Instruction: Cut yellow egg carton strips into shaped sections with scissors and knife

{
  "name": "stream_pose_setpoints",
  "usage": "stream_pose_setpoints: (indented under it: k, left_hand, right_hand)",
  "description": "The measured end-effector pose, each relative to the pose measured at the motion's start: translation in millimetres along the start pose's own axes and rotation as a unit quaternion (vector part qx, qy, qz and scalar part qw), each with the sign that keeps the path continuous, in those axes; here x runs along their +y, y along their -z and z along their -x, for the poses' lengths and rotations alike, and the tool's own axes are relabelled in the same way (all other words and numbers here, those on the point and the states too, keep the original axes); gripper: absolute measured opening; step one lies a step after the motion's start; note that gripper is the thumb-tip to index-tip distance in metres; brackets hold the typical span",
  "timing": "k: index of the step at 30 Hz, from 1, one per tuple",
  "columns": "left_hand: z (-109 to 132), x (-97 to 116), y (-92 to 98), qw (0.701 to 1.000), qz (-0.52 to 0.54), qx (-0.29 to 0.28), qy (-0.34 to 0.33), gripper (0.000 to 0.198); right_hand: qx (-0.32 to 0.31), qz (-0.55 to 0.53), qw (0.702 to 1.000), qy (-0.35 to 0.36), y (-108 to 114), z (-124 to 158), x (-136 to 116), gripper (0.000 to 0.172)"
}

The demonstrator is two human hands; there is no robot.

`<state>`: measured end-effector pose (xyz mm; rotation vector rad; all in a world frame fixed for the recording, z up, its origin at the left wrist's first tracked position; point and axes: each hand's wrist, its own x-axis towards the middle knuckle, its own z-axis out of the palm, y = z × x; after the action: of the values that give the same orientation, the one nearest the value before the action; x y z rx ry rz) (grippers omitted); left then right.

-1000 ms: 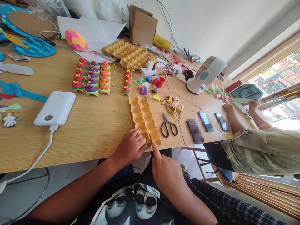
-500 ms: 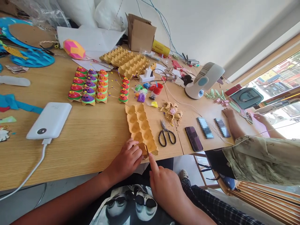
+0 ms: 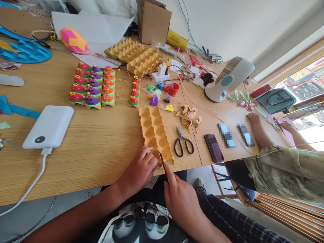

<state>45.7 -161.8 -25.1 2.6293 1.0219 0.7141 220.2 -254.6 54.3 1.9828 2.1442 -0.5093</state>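
**Blade meets egg tray at the counter edge**

The left hand [image 3: 138, 170] presses its fingers [image 3: 149, 158] on the near end of the egg tray [image 3: 155, 131]. The right hand [image 3: 180, 197] pinches a thin blade [image 3: 162, 160] against that end. The tray lies on the counter [image 3: 101, 145]; scissors [image 3: 183, 143] sit just beside it.

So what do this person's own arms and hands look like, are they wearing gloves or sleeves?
No gloves. Both the left hand and the right hand are bare, with no rings, watch or bracelet showing. Both forearms are bare too, with no sleeve in view. Below them shows a dark T-shirt printed with a black-and-white panda face, and dark checked trousers.
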Motion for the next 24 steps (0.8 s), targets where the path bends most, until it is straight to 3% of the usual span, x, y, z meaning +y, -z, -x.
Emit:
stream_pose_setpoints:
  k: [7,24]
  left_hand:
    - [-9,-4,-2.8,1.0,-0.009,0.015,-0.012,0.014]
    - [-10,-4,-6.3,0.999,-0.011,0.046,0.002,0.016]
  right_hand:
    - [0.012,-0.043,0.999,-0.011,-1,-8,4,0.064]
    - [0.068,-0.006,0.997,0.025,-16,-10,13,0.066]
